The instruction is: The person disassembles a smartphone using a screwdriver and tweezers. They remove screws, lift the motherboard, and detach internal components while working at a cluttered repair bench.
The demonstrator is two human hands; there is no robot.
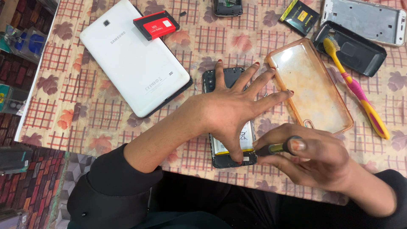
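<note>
From the head camera I saw an opened phone (pixel 231 146) lying face down near the table's front edge, its back removed — a pale flat battery showed inside the dark frame. My left hand (pixel 231 108) lay flat over it, fingers spread wide, the thumb pressing on the lower end of the phone. My right hand (pixel 311 159) was closed around a screwdriver (pixel 275 148) with a dark and yellow handle, its tip at the phone's lower right corner.

A black plastic back cover (pixel 360 57), shallow like a tray, held the bristle end of a yellow and pink toothbrush (pixel 358 91) whose handle ran out over the cloth. Just right of the left hand lay a clear, orange-tinted soft case (pixel 311 87). Further left lay a white glossy tablet (pixel 133 57), face down, with a red and black battery (pixel 156 24) on its upper corner. The tablecloth (pixel 76 97) bore red checks and leaf prints.
</note>
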